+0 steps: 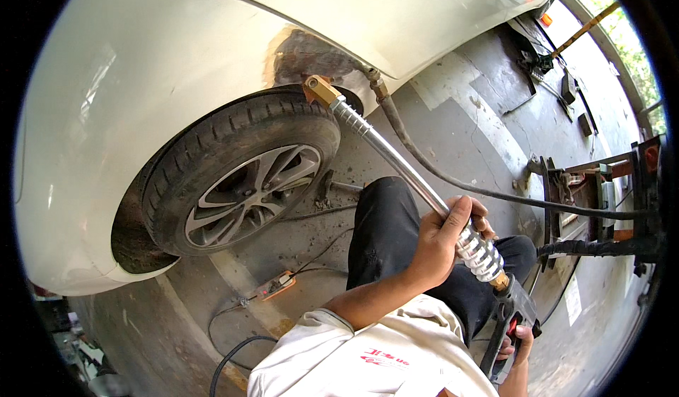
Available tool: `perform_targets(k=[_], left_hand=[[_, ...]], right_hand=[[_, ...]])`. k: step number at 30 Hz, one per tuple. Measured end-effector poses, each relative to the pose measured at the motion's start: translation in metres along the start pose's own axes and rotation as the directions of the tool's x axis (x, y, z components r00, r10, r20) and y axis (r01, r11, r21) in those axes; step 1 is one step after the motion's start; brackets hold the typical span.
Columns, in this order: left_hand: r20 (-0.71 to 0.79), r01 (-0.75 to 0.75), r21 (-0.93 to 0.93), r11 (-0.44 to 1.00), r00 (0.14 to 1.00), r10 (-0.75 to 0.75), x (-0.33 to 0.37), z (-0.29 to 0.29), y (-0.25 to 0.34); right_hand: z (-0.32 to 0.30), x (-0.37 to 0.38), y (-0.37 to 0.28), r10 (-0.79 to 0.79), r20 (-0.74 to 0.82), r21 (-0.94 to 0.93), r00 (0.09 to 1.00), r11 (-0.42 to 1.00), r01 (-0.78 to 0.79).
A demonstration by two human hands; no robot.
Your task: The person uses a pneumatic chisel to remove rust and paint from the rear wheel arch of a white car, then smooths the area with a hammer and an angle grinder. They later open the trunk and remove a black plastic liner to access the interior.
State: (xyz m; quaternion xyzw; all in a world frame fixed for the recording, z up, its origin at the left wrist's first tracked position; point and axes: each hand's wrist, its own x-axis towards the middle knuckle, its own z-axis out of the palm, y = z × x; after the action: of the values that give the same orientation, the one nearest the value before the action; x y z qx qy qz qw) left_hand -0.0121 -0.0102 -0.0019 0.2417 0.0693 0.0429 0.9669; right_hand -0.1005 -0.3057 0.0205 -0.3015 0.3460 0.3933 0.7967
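Observation:
My left hand [442,245] is closed around the shiny shaft of a dent puller [399,160], just above its ribbed metal sleeve. At the lower right, my right hand [521,345] wraps the black pistol-style handle [503,326], near a red trigger. The puller slants up and left, and its brass head [322,91] meets the wheel arch edge of a white car [191,57]. Beside the head lies a dark sanded patch [308,59] on the fender. A thick cable [417,153] with a brass end [378,86] reaches the lower door edge.
The car's tyre [170,185] and alloy wheel stand left of my knees. An orange power strip [277,284] with trailing cords lies on the concrete floor. A metal rack [601,192] carrying thick cables stands to the right. Tools and black parts [541,65] lie at the far right.

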Motion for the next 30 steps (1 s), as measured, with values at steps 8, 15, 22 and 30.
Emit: perform_targets(k=[8, 15, 22, 30], left_hand=[[0.011, -0.012, 0.029, 1.0, 1.0, 0.012, 0.006, -0.004, 0.005], [0.0, -0.042, -0.041, 0.998, 0.999, 0.042, 0.006, 0.002, 0.004], [-0.052, -0.118, -0.076, 0.99, 0.992, 0.114, 0.023, -0.003, 0.037], [-0.092, -0.191, -0.053, 0.98, 0.978, 0.186, 0.045, -0.013, 0.087]], right_hand=[[0.002, 0.005, -0.001, 0.018, 0.043, 0.006, 0.999, 1.0, -0.018], [0.012, -0.001, 0.003, 0.017, 0.044, 0.054, 0.999, 0.998, -0.019], [0.004, -0.002, 0.001, 0.053, 0.085, 0.072, 0.995, 0.996, -0.059], [0.017, -0.002, 0.004, 0.005, 0.084, 0.038, 0.996, 0.999, -0.009]])
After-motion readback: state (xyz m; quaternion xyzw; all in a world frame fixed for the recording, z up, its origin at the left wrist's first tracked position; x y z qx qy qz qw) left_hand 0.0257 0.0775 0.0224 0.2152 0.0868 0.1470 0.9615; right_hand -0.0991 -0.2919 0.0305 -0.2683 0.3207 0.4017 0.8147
